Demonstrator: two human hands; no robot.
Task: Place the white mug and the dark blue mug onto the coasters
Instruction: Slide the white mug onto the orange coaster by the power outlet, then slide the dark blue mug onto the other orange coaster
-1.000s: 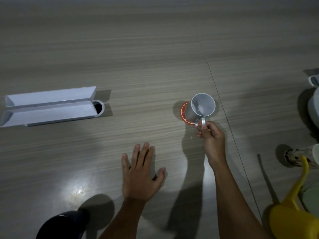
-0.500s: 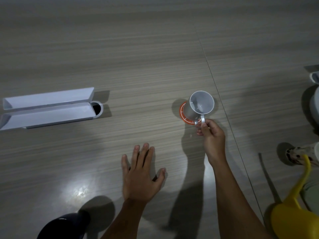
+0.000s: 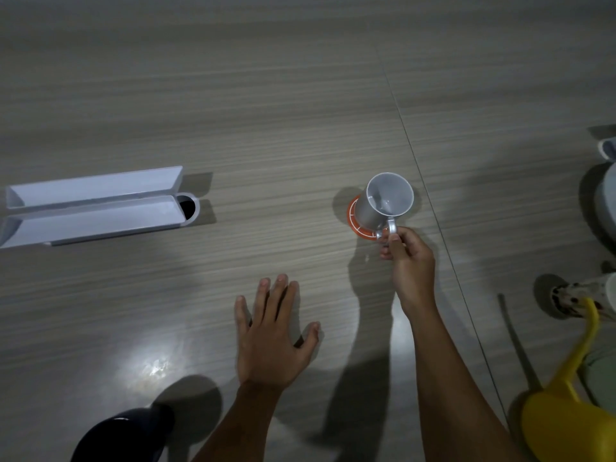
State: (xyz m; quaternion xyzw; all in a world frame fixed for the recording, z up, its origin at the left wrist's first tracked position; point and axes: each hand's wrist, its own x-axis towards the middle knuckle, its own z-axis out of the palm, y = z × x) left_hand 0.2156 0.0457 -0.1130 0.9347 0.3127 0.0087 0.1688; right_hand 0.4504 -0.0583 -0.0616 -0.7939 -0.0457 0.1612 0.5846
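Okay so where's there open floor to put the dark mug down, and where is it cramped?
The widest bare patch lies between the white tray and the white mug on its orange coaster, and across the far floor. The right edge is crowded: yellow watering can, patterned cup. The left hand lies flat nearby; the right hand holds the mug's handle.

Your left hand (image 3: 271, 341) and right hand (image 3: 411, 261) are bare, forearms unsleeved, with no rings, watch or bands visible.

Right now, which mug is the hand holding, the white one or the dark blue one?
The white mug. The right hand pinches its handle over the orange coaster. The dark blue mug sits untouched near the bottom edge; the left hand lies flat.
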